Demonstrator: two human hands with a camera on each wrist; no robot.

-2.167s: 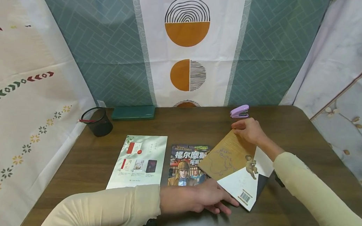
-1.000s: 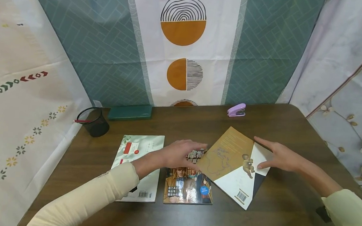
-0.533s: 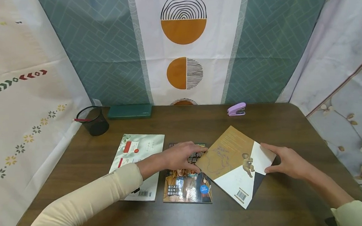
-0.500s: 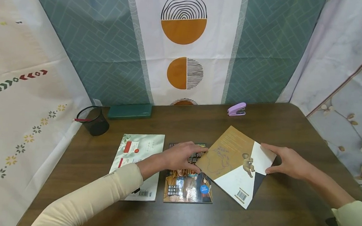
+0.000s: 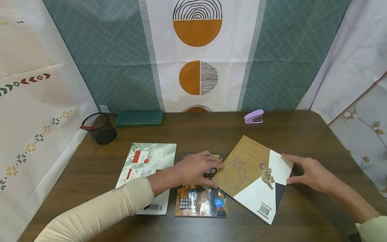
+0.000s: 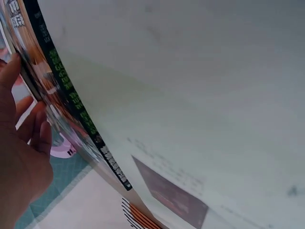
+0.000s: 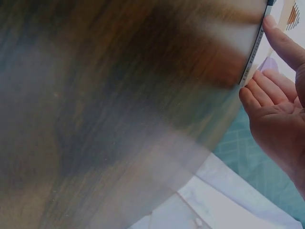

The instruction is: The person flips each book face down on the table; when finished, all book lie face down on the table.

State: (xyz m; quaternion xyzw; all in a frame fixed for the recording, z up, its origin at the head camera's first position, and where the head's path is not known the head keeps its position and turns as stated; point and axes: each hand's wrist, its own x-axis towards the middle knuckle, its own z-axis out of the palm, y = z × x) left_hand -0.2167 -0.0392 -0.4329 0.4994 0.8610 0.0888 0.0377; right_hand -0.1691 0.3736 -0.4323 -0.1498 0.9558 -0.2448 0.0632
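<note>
A tan, white and black book [image 5: 240, 169] with a small cherub figure and a barcode lies diagonally on the table, its left corner over a glossy Chinese-titled book [image 5: 201, 204]. My left hand [image 5: 197, 169] holds that left corner between thumb and fingers. The opposite corner is held by my right hand [image 5: 314, 174], thumb below and fingers above. In the left wrist view the left hand [image 6: 24, 157] reaches past the dark spine of the glossy book [image 6: 76, 102]. The right wrist view has the right hand [image 7: 276, 100] against a thin book edge [image 7: 253, 55].
To the left lies a pale green booklet [image 5: 159, 154], partly covered by my left forearm. A black mesh pen cup [image 5: 103, 133], a dark green case [image 5: 139, 118] and a lilac stapler [image 5: 253, 117] stand along the back of the wooden table [image 5: 205, 238]. Curtains surround it.
From the book's far corner and near edge, my hands have moved to its left and right corners. Over the last half second the book has turned slightly counterclockwise.
</note>
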